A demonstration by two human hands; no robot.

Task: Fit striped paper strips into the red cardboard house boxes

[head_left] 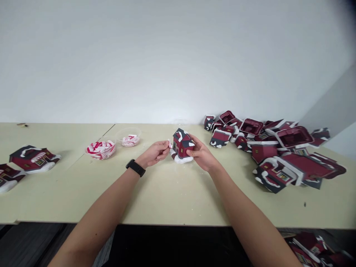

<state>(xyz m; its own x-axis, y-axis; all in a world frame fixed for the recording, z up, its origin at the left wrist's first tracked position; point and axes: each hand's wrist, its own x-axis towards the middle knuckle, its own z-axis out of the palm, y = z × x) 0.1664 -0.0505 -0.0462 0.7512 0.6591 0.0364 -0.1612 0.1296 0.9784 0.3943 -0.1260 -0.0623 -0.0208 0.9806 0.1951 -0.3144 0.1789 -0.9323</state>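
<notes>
My right hand (202,152) is closed around the right side of a small dark red toy house (185,142) with a dark roof and white snow trim, held over the table. At the house's left front, my left hand (157,152) pinches a small red-and-white striped piece (170,144); it is close to the house wall, and I cannot tell if they touch. A clear bowl (100,150) of similar striped pieces stands left of my left hand. Behind it, a second clear dish (130,141) has more white-and-red pieces.
Many similar houses lie in a loose pile (278,144) on the right of the table (155,196). Two houses stand at the far left, one with a striped awning (39,157). More houses (314,248) lie below the table edge at lower right. A wall runs behind.
</notes>
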